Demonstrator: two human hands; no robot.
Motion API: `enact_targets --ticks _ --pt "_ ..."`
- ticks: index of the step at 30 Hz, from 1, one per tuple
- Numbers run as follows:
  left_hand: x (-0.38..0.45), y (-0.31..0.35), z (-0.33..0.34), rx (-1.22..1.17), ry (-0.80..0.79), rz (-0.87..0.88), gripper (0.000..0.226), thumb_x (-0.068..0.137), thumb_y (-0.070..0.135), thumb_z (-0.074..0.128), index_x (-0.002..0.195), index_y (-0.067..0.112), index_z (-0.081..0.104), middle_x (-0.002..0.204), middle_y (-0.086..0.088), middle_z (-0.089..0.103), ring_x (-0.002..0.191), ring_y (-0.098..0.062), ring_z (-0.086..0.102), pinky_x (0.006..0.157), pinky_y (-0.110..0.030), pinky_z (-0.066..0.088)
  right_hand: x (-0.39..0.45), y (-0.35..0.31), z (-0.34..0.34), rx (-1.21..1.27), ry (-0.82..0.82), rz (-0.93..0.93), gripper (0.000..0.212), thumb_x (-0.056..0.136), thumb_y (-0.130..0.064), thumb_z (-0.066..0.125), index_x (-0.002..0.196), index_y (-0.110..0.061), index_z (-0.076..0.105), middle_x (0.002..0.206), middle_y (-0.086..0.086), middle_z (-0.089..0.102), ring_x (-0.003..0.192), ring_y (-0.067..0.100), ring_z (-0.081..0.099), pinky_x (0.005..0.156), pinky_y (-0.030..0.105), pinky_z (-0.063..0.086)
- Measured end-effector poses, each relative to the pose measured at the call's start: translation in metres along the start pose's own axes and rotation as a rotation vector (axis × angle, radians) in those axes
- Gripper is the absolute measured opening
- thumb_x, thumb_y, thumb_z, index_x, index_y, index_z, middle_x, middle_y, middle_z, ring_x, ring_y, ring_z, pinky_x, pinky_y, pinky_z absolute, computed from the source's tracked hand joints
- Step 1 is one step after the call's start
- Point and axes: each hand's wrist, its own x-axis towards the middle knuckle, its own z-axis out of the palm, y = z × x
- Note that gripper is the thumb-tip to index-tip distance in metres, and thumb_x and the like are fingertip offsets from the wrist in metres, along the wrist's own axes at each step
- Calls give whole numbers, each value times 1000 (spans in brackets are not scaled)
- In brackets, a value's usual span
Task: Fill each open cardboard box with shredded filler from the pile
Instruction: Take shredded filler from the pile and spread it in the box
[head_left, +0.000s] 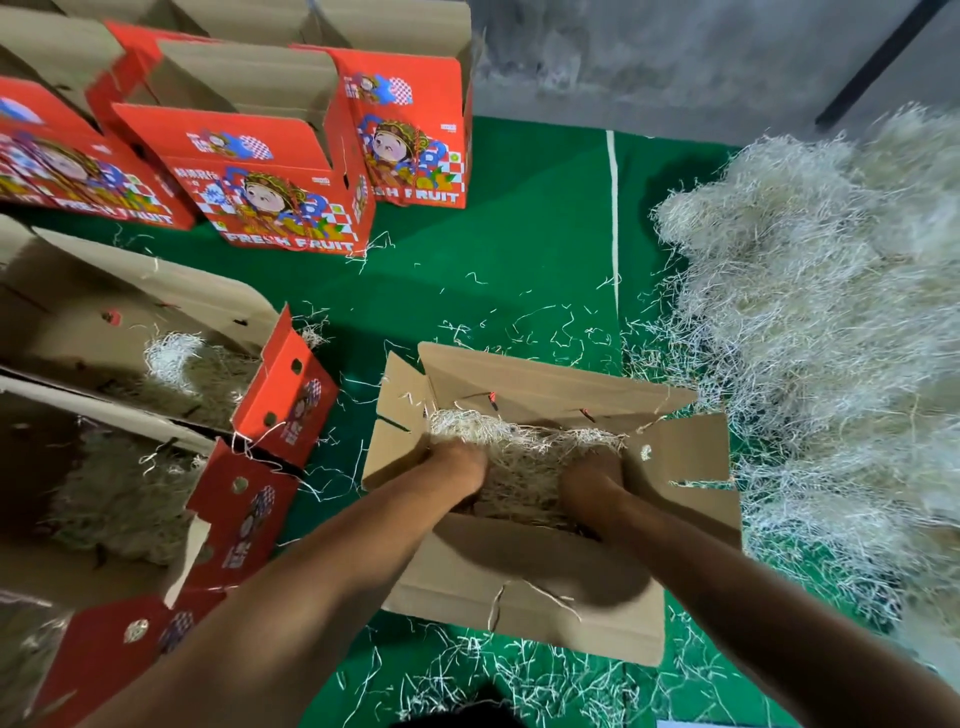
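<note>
Both forearms reach up from the bottom of the frame into the open box at lower centre, where our left hand and right hand sink into the shredded filler; whether the fingers are spread or clutching, we cannot tell. We judge the bedding-down step is in hand. Next comes another load from the pile at right, with the red boxes at upper left apparently unfilled.
</note>
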Motion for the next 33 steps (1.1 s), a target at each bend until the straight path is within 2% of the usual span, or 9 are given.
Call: enact_targets --ticks 4,7,9,12,14,18,22,29,33 --pt "-6 9 -11 26 -57 50 20 94 11 56 111 4 63 114 -15 64 100 -28 63 89 -40 51 -8 18 -28 272 -36 -89 33 98 -15 56 130 -6 59 129 15 63 111 30 64 83 35 49" --pt "-8 9 -25 -10 249 82 8 86 11 63 94 9 65 78 -5 58 71 -22 55 70 -34 49 -12 24 -50 381 288 -47 27 89 0 58 115 -9 63 114 14 66 98 29 65 81 39 52" --pt "-8 7 -28 81 336 2 13 88 12 62 100 10 68 83 -5 59 79 -23 55 76 -38 46 -11 21 -50 292 362 14 34 86 -3 64 118 -13 64 118 11 65 107 30 66 85 40 53" --pt "-5 -3 -20 288 129 -77 29 97 15 51 124 9 60 121 -11 61 111 -30 57 93 -45 44 -11 15 -28 354 223 16 38 90 -19 63 128 -16 61 130 12 62 116 31 62 89 40 51" --pt "0 -11 -12 318 9 -96 36 102 18 43 134 7 53 132 -14 54 117 -33 55 82 -45 47 -8 17 -19 302 128 -37 52 91 -32 61 140 -19 50 143 14 49 129 34 52 100 45 46" --pt "-5 -11 -18 319 21 -74 30 99 24 53 122 7 60 111 -12 62 98 -30 59 66 -42 43 -10 22 -30 286 48 -87 49 95 -26 62 140 -13 50 146 15 49 127 33 54 104 44 48" --pt "-7 4 -21 198 234 59 18 89 21 65 105 15 68 103 -4 66 100 -24 61 95 -43 46 -11 16 -29 259 301 -24 31 91 -2 56 121 -9 63 130 14 59 115 33 61 98 44 51" --pt "-18 -12 -18 80 -123 11 38 102 30 40 133 13 52 134 -9 54 120 -28 51 105 -48 32 9 1 -5 566 -244 -230 40 104 -21 50 140 -5 54 144 15 54 130 30 52 110 36 37" --pt "-17 -7 -27 -67 13 87 24 89 16 53 109 7 62 95 -10 63 81 -24 61 75 -35 51 9 8 -14 615 -1 -108 30 100 -29 55 121 -10 67 107 11 69 83 22 62 69 28 47"
